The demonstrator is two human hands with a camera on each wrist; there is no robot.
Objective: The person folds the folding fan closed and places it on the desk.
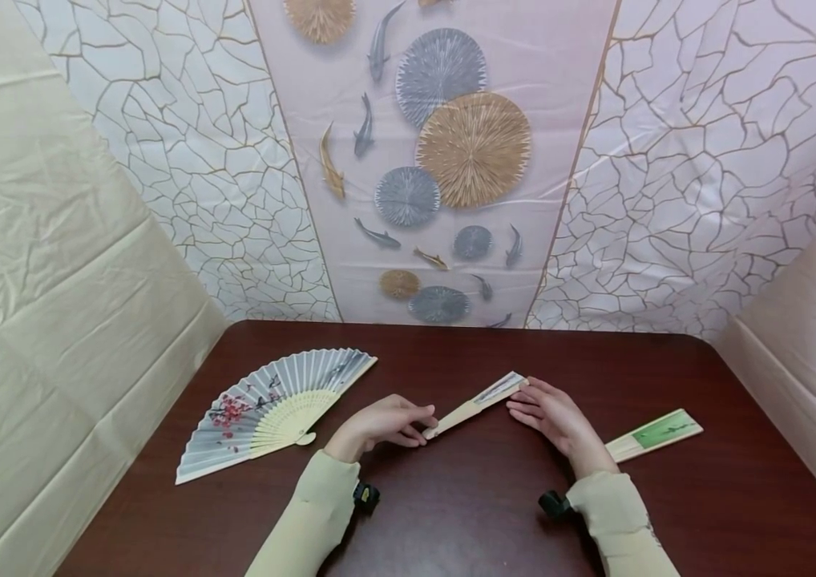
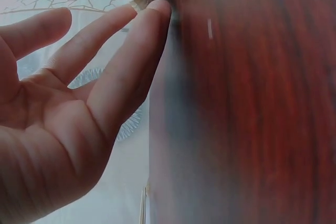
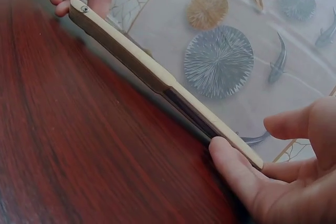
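A folded hand fan (image 1: 475, 405) with pale wooden ribs and a greyish printed leaf lies slantwise between both hands. The fingertips of my left hand (image 1: 385, 422) touch its riveted end, and the left thumb stays apart from it in the left wrist view. At the leaf end, the fingers of my right hand (image 1: 555, 417) touch the fan's tip. In the right wrist view the fan (image 3: 168, 85) is seen edge-on, with the right thumb (image 3: 289, 124) off it. Whether the fan is lifted from the table is hard to tell.
An opened grey fan with red blossoms (image 1: 274, 409) lies left of the left hand. A folded green fan (image 1: 660, 433) lies right, partly behind the right wrist. Everything rests on a dark red-brown table (image 1: 451, 497), with patterned cloth (image 1: 437, 240) hanging behind.
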